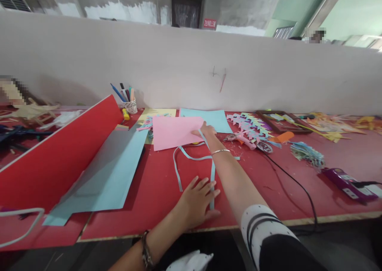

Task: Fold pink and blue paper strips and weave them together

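Note:
My left hand (198, 201) lies palm down near the table's front edge, its fingers spread across a narrow light-blue paper strip (212, 171). My right hand (206, 131) reaches farther out, to the right edge of a pink paper sheet (176, 131). Its thumb and index finger are apart; the other fingers are partly hidden. Against the thumb's base runs part of a blue strip, and I cannot tell whether it is gripped. More curved blue strips lie between my hands. Behind the pink sheet are a light-blue sheet (217, 119) and a yellow sheet (170, 112).
On the left, a red board (65, 151) leans over a large blue sheet (110, 171). A cup of pens (130, 106) stands by the white partition (179, 64). To the right lie a pink glue gun (246, 140), its cord, cut paper fringes (307, 153) and a purple power strip (346, 183).

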Motion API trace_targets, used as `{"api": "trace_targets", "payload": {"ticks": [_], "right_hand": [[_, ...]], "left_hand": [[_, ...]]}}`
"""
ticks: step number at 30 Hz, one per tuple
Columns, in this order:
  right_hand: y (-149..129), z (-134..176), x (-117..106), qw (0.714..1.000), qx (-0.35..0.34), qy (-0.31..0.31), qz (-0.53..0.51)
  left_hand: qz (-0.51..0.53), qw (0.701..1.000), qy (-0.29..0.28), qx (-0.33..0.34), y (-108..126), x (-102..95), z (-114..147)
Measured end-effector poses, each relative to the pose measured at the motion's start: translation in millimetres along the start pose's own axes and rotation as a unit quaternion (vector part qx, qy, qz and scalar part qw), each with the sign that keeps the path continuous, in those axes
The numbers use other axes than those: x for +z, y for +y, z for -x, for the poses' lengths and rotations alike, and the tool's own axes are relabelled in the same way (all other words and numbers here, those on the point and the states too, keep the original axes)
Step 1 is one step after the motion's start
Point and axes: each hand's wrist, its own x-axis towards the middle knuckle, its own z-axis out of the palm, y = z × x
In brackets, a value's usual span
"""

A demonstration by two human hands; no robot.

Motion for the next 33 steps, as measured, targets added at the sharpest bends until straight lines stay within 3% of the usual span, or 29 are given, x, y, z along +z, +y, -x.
{"api": "trace_targets", "payload": {"ticks": [4,17,21,25,28,33], "right_hand": [[-1,-5,1,0.999,-0.007,0.009,-0.032],[4,-10,5,0.993,-0.035,0.061,-0.100],[4,-9,-3,0.986,-0.078,0.078,-0.123],[-1,-2,-24,0.966,-0.170,0.131,-0.146],[-6,1,-44,0.931,-0.244,0.204,-0.180],[6,-3,-80,0.774,-0.386,0.414,-0.284]], "left_hand": [[-0.024,0.998,0.013,-0.061,-15,-6.9,5],[-0.010,0.990,-0.035,-0.135,-34,-20.9,11],[-0.013,0.988,-0.048,-0.150,-37,-27.5,10],[-0.013,0.983,-0.060,-0.176,-44,-32.1,6],[-0.009,0.981,-0.051,-0.186,-53,-32.8,2],[-0.005,0.980,-0.041,-0.193,-67,-33.0,-8]]}}
